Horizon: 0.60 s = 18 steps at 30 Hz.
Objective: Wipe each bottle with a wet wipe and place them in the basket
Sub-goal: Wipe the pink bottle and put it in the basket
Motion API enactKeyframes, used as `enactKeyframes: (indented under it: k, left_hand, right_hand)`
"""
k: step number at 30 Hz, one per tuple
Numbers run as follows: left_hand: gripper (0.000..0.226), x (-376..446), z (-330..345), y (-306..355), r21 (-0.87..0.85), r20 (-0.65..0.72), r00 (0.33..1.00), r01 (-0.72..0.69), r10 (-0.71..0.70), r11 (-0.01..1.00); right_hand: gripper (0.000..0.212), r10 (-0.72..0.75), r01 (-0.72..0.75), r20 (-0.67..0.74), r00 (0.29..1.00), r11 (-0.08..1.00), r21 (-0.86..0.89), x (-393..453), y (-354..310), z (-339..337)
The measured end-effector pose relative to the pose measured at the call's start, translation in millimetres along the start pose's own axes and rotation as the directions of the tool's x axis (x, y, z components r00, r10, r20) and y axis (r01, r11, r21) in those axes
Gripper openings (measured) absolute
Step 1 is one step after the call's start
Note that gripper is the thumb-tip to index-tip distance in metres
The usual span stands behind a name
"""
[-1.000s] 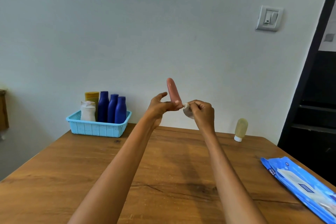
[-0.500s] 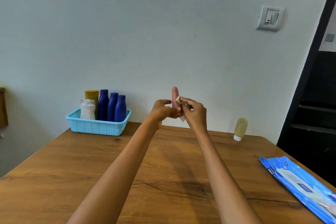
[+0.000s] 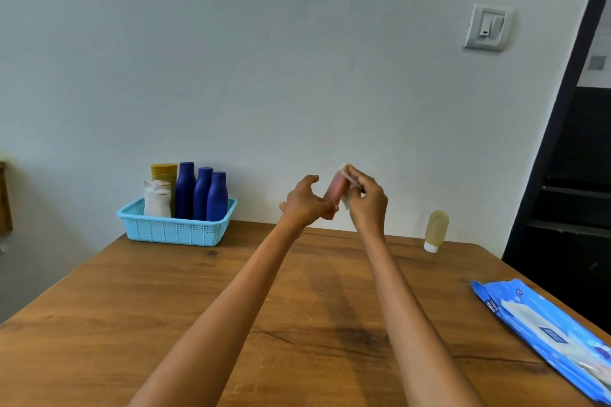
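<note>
Pink bottle (image 3: 334,188) gripped by left hand (image 3: 305,201); right hand (image 3: 367,200) pressing wipe (image 3: 347,190).

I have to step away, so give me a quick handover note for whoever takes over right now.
Left hand: grips the pink bottle by its lower end.
Right hand: holds the wet wipe against the bottle's upper part, mid-wipe.
Done: five bottles stand in the blue basket at the table's far left.
Left: finish and basket the pink bottle, then wipe and basket the yellowish bottle standing on its cap at the far right. The wipes pack lies at the right edge.
</note>
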State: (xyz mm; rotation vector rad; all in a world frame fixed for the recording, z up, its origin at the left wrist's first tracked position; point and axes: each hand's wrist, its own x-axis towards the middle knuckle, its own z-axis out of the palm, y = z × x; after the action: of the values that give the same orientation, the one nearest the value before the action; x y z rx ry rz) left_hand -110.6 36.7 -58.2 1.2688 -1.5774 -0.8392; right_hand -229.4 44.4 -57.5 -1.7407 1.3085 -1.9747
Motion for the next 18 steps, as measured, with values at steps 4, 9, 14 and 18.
enactKeyframes:
  k: [4,9,14,18]
  left_hand:
    - [0.092,2,-3,-2,-0.117,-0.071,0.997,0.014,-0.023,0.993]
    - [0.085,-3,-20,6,-0.208,-0.14,0.99,-0.003,-0.027,0.978]
    - [0.076,-14,-19,7,-0.229,0.012,1.0,-0.001,0.004,0.973]
    - [0.076,-9,-9,7,-0.153,-0.096,0.986,-0.152,0.138,0.976]
  right_hand:
    - [0.028,-0.042,0.042,0.037,0.998,0.999,-0.022,-9,-6,10]
    - [0.024,0.078,-0.081,0.096,0.992,0.996,0.031,-9,-9,12]
    - [0.011,0.357,-0.346,0.002,0.934,0.905,0.249,-3,-2,7]
    - [0.022,0.535,-0.621,0.325,0.78,0.724,0.299,-2,0,8]
